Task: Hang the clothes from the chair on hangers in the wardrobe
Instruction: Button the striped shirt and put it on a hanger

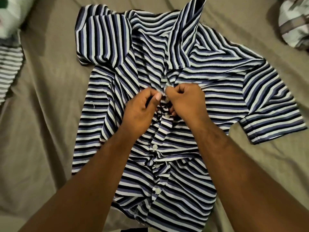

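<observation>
Beige sheet [41,114] beneath striped shirt [220,104]

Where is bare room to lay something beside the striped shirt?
Bare sheet lies left of the striped shirt, below the grey striped garment, and at lower right under its sleeve. Crowded: the shirt's middle, where the left hand and right hand pinch the placket, and the top right by the checked cloth.

A wrinkled tan bed sheet [41,131] is spread out underneath. A blurry white thing with green on it [15,15] lies at the top left, a gray striped cloth [9,67] below it, and a checked cloth [294,25] at the top right.
</observation>
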`<action>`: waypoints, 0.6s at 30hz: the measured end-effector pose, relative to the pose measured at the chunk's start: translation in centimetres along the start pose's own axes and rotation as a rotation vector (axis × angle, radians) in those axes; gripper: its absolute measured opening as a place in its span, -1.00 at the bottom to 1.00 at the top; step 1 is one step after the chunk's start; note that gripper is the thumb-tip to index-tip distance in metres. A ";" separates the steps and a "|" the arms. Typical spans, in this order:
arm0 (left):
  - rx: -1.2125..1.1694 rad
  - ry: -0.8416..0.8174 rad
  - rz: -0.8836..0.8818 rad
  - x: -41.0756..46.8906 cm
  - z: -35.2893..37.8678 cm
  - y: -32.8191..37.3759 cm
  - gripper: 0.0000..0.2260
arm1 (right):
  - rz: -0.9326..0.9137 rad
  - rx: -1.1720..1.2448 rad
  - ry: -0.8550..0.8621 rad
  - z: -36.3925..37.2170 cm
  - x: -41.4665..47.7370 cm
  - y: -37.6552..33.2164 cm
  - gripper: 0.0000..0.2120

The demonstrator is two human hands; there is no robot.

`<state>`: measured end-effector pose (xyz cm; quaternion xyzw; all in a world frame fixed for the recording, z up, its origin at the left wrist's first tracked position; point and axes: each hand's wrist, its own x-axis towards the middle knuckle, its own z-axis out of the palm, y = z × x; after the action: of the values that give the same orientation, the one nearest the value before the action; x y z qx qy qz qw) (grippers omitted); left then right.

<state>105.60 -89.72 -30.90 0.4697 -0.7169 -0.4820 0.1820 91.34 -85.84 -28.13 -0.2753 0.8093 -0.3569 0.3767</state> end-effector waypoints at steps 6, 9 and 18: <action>0.011 0.038 -0.118 -4.8 -0.1 -0.6 -0.80 | 0.189 0.069 -0.093 -1.1 -4.6 2.4 -0.61; 0.009 0.052 -0.152 -6.1 0.0 -0.9 -0.80 | 0.307 0.254 -0.123 -1.5 -5.6 3.0 -0.61; -0.006 0.081 -0.214 -5.4 0.2 -0.8 -0.78 | 0.297 0.170 -0.166 -1.5 -4.9 2.2 -0.52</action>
<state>108.44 -85.11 -30.63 0.5620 -0.6534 -0.4814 0.1597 92.56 -80.47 -27.13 -0.1483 0.7743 -0.3404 0.5125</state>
